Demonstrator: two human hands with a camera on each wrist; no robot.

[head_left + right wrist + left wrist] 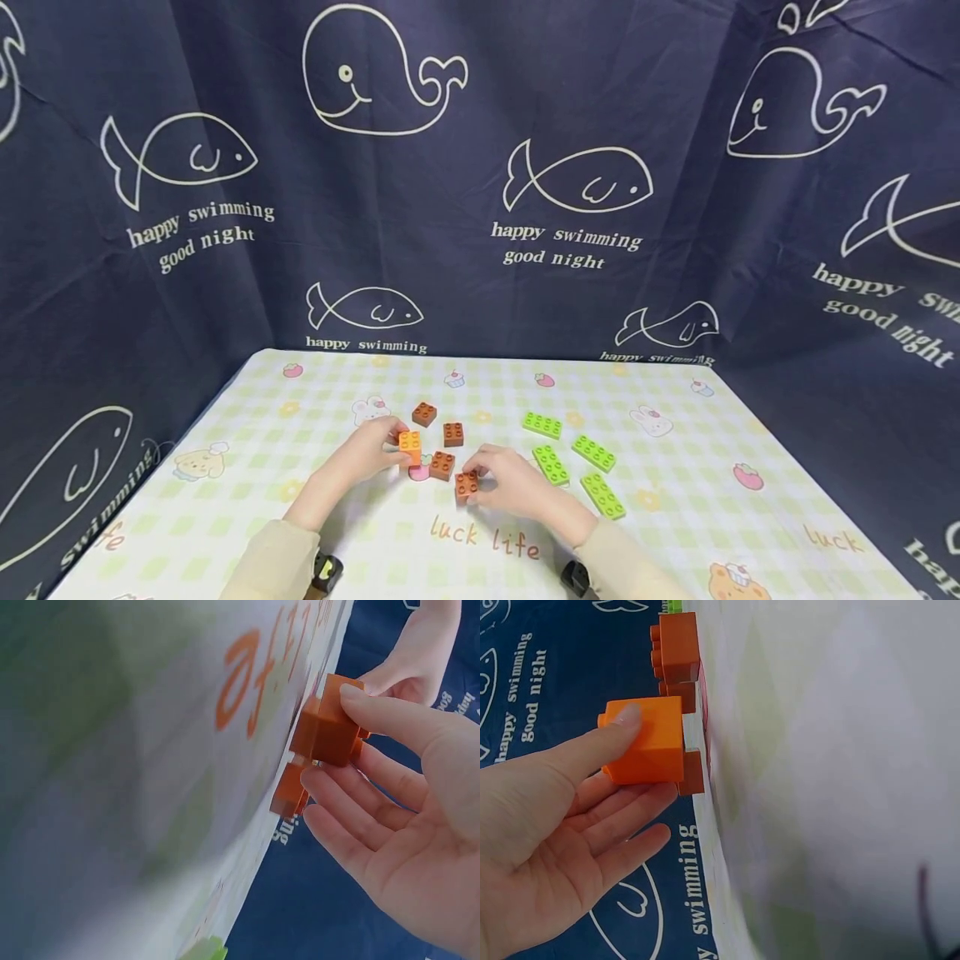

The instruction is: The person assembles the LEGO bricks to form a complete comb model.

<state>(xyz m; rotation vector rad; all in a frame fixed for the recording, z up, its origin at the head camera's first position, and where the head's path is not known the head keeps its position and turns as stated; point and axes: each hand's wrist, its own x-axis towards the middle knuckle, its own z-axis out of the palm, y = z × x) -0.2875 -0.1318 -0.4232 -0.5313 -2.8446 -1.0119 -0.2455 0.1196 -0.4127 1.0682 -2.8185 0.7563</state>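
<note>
My left hand (pixel 381 450) pinches an orange toy building brick (pixel 409 446) between thumb and fingers. In the left wrist view the thumb presses one side of that orange brick (pixel 652 754), and the lower fingers stretch out beneath. A reddish-brown studded brick (pixel 467 487) is pinched by my right hand (pixel 513 482), studs up. The right wrist view shows this brown brick (pixel 336 735) between thumb and fingertips, seemingly just off the table. Three more brown bricks lie between and beyond the hands: a near one (pixel 442 466), a middle one (pixel 453 434) and the farthest (pixel 424 414).
Several long lime-green bricks (pixel 551 465) lie apart from each other right of my right hand. They all rest on a table (pixel 337 550) covered with a pale checked, printed cloth. A dark blue curtain (pixel 480 183) with white fish and whales hangs behind and at the sides.
</note>
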